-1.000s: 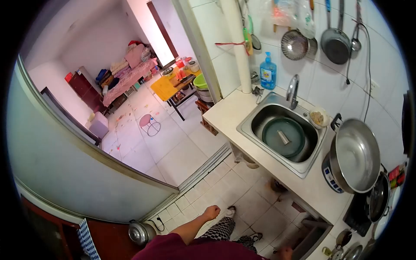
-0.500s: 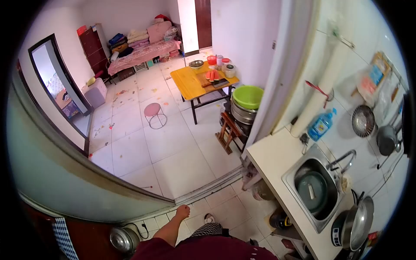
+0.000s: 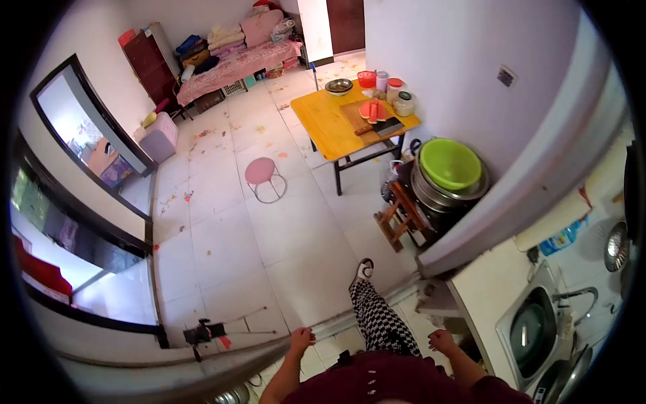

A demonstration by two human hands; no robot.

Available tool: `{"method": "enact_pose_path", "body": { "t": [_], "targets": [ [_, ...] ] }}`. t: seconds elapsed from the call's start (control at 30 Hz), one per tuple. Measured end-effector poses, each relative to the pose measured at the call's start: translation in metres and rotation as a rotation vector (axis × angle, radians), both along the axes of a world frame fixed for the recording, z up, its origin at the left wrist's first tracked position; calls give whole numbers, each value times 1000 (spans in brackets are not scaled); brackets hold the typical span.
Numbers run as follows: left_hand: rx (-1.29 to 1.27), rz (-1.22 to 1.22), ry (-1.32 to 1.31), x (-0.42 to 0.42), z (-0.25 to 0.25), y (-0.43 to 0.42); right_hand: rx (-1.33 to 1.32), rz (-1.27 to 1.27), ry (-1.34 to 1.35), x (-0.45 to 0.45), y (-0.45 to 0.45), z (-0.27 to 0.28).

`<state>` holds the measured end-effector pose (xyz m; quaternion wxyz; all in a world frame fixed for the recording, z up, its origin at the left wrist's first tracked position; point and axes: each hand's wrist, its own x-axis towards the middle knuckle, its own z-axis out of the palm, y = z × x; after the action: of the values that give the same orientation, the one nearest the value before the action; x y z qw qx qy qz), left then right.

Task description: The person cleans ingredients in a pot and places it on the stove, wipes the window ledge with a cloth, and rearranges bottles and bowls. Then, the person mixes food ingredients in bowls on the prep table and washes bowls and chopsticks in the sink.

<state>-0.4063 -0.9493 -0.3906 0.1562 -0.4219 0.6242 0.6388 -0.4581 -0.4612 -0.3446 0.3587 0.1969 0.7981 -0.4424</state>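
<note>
My left hand (image 3: pixel 303 339) hangs low at my left side, its fingers curled into a loose fist, and I see nothing in it. On the other side my right hand (image 3: pixel 442 341) is also loosely curled, apart from the counter (image 3: pixel 481 296) and with nothing visible in it. Between them one leg in checked trousers (image 3: pixel 381 316) reaches forward, the sandalled foot (image 3: pixel 364 271) just past the door sill (image 3: pixel 336 326). Farther ahead stands a yellow table (image 3: pixel 319 128) with sliced watermelon (image 3: pixel 374 110), a cleaver (image 3: pixel 388 126) and a metal bowl (image 3: pixel 338 86) on it.
A pink stool (image 3: pixel 261 171) stands mid-floor. Right of the doorway, a green basin (image 3: pixel 449 163) tops stacked metal pans beside a wooden folding stool (image 3: pixel 402 215). A tripod (image 3: pixel 205 332) is at lower left. The sink (image 3: pixel 531 330) lies to the right.
I have stepped forward to the doorway, one foot crossing the sill. My right hand has come into view. The table and stool look nearer, and the sink has shifted to the lower right.
</note>
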Motion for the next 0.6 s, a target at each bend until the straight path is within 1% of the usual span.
{"method": "enact_pose_path", "body": {
  "t": [0.07, 0.1, 0.13, 0.17, 0.2, 0.23, 0.27, 0.3, 0.33, 0.37, 0.4, 0.43, 0.47, 0.53, 0.6],
  "targets": [
    [8, 41, 11, -28, -6, -25, 26, 97, -28, -59, -29, -21],
    [-93, 2, -21, -35, -22, -45, 5, 98, -25, -91, -47, -28],
    [-195, -37, -48, -53, -38, -65, 63, 145, -61, -125, -66, -33],
    [-125, 80, -68, -76, -36, -81, 123, 192, -104, -161, -82, -37],
    [-50, 194, -104, -87, -25, -90, 110, 187, -120, -196, -96, -43],
    [-96, 139, -88, -108, 6, -99, 106, 246, -84, -220, -108, -45],
    [-93, 131, -105, -127, 7, -116, 113, 309, -17, -255, -117, -34],
    [3, 216, -83, -159, 4, -135, 68, 208, 18, -287, -130, -21],
    [107, 302, -60, -184, 1, -150, 30, 110, 58, -315, -149, 5],
    [-3, 234, -66, -217, 0, -165, 53, 114, 58, -347, -162, 34],
    [-116, 164, -74, -251, -1, -178, -6, 133, 116, -377, -176, 63],
    [-87, 230, -19, -286, 9, -182, -73, 150, 176, -398, -184, 81],
    [-63, 297, 42, -328, 29, -184, -66, 150, 180, -417, -185, 81],
    [-5, 288, 82, -401, 58, -190, -145, 83, 213, -456, -189, 68],
    [25, 232, 95, -466, 61, -204, -112, 65, 220, -481, -191, 55]
  ]
}}
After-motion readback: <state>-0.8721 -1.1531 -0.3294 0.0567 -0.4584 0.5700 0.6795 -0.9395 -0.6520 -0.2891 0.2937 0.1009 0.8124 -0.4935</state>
